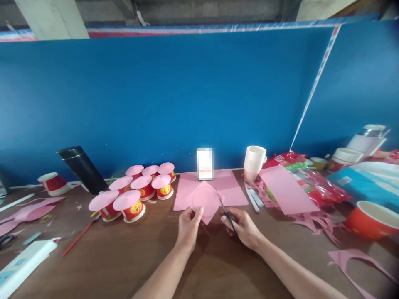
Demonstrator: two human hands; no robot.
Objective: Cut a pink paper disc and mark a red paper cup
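Pinching flat pink paper (205, 198), the left hand (189, 227) is closed, the right hand (245, 228) likewise, around slim scissors (230, 220)

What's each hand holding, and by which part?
Left grip: pink paper, by its lower-left edge. Right grip: scissors, by the handles.

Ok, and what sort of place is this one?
Probably an indoor craft workspace, perhaps a workshop: a blue partition stands behind the brown table, red cups with pink tops are grouped on it, and the right hand holds scissors by a pink sheet.
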